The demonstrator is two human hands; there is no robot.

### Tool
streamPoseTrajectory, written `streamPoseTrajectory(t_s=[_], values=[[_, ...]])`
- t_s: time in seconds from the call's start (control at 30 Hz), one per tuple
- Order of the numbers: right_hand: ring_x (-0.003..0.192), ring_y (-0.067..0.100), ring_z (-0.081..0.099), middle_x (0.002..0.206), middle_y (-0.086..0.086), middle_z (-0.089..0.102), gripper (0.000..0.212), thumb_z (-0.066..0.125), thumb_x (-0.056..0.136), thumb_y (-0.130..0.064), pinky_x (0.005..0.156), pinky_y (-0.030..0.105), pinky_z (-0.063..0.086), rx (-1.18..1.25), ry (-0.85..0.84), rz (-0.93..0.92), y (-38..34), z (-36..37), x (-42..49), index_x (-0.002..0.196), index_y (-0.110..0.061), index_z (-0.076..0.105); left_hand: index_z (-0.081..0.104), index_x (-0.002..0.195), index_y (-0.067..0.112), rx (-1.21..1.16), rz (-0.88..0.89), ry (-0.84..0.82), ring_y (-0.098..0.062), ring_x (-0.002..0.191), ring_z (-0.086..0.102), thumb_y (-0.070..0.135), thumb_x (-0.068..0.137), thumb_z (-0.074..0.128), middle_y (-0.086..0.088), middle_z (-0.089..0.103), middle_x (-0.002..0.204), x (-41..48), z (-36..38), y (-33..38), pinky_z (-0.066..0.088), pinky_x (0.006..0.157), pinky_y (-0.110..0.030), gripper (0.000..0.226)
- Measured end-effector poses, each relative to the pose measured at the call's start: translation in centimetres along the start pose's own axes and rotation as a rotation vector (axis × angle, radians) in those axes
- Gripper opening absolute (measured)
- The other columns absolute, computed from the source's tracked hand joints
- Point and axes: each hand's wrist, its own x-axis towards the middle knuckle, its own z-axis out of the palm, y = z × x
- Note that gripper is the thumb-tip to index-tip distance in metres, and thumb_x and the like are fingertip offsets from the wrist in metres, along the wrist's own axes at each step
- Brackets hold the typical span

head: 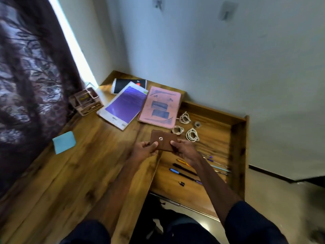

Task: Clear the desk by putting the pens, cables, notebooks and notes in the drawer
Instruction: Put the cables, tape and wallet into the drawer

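Head view: I am holding the small brown notebook (pixel 163 140) in both hands, left grip (pixel 146 149) and right grip (pixel 182 149) each clamped on an end, over the drawer (pixel 237 138) edge. Next, I judge, lowering it in beside the cables (pixel 192 134) and pens (pixel 184 170).

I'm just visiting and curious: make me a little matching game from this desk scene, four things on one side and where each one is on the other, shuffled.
Things:
1. brown snap wallet
2. blue sticky notes
3. white coiled cables
4. pink notebook

Places:
A. lying inside the open drawer
B. alone on the desk, near the curtain
C. held between left hand and right hand
D. on the desk, its edge reaching over the drawer

Pairs: 1-C, 2-B, 3-A, 4-D
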Motion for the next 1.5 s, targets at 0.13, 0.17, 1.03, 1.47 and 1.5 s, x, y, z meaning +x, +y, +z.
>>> streamPoseTrajectory(t_s=[0.13,0.17,1.03,1.47,1.5], values=[[0.078,0.026,0.065,0.099,0.016,0.066,0.026,0.067,0.092,-0.004,0.066,0.031,0.057,0.092,0.009,0.049,0.6,-5.0,-0.9,0.118,-0.006,0.061,0.062,0.124,-0.003,0.020,-0.036,0.007,-0.017,0.076,0.072,0.023,0.088,0.077,-0.017,0.074,0.104,-0.2,5.2,-1.0,0.058,0.061,-0.021,0.046],[0.077,0.025,0.065,0.098,0.015,0.065,0.024,0.066,0.093,-0.003,0.064,0.029,0.058,0.114,0.029,0.045,0.5,-5.9,-0.8,0.116,-0.006,0.061,0.060,0.127,-0.002,0.046,-0.037,0.000,-0.017,0.077,0.072,0.024,0.088,0.077,-0.014,0.074,0.101,-0.1,6.3,-1.0,0.060,0.064,-0.024,0.049],[0.076,0.025,0.054,0.119,0.020,0.057,0.037,0.047,0.101,0.001,0.035,0.010,0.041,0.066,0.673,0.237,1.6,-21.8,11.8,0.138,0.003,0.049,0.072,0.106,0.013,0.662,-0.158,-0.160,-0.014,0.076,0.070,0.019,0.099,0.061,-0.004,0.077,0.107,9.6,19.5,-1.1,0.057,0.061,-0.022,0.014],[0.098,0.030,0.062,0.103,0.020,0.064,0.039,0.054,0.102,-0.026,0.096,0.045,0.051,-0.370,0.634,0.194,2.4,-21.8,11.5,0.122,0.005,0.065,0.068,0.120,0.012,0.635,-0.192,-0.123,-0.014,0.081,0.070,0.018,0.100,0.058,-0.003,0.075,0.110,9.2,17.4,-1.3,0.056,0.062,-0.021,0.023],[0.107,0.034,0.063,0.111,0.024,0.066,0.041,0.053,0.103,-0.029,0.098,0.043,0.049,-0.410,0.688,0.185,2.2,-21.4,11.2,0.122,0.005,0.066,0.068,0.120,0.012,0.626,-0.193,-0.125,-0.014,0.083,0.071,0.020,0.100,0.059,-0.002,0.075,0.110,9.1,17.2,-1.2,0.058,0.066,-0.024,0.023]])
